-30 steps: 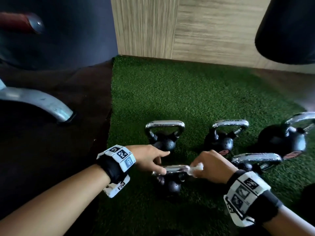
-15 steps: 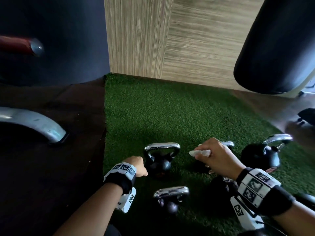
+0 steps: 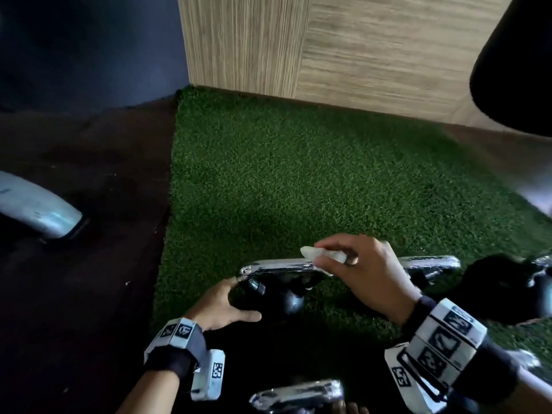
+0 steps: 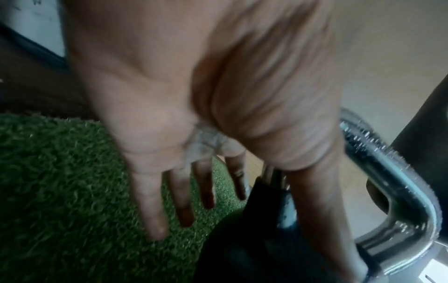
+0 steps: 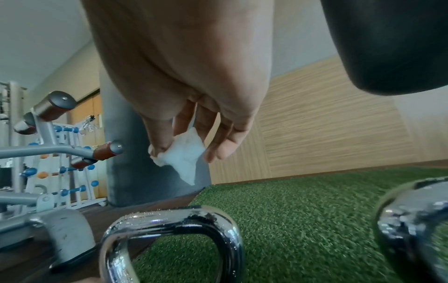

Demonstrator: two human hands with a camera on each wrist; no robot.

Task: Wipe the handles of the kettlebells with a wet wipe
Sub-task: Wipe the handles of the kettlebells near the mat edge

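A black kettlebell [image 3: 286, 301] with a chrome handle [image 3: 277, 268] stands on green turf [image 3: 298, 174]. My left hand [image 3: 231, 303] cups the left side of its ball. In the left wrist view that hand [image 4: 218, 191] shows straight fingers over the turf, the thumb lying along the black body beside the handle [image 4: 400, 191]. My right hand [image 3: 331, 256] pinches a white wet wipe [image 3: 310, 251] at the handle's right end. In the right wrist view the wipe [image 5: 181, 157] hangs from the fingertips [image 5: 218, 151] above a chrome handle [image 5: 169, 218]; contact is unclear.
Another kettlebell handle [image 3: 430, 262] and a black ball [image 3: 501, 289] lie to the right; a third handle [image 3: 298, 394] sits close below. A grey machine foot [image 3: 38, 213] stands on the dark floor at left. A black punching bag [image 3: 513, 70] hangs at top right.
My right hand carried the wipe from the near kettlebell's handle, past the right one, onto the back left kettlebell's handle. My left hand left the near kettlebell and now cups this one's ball.
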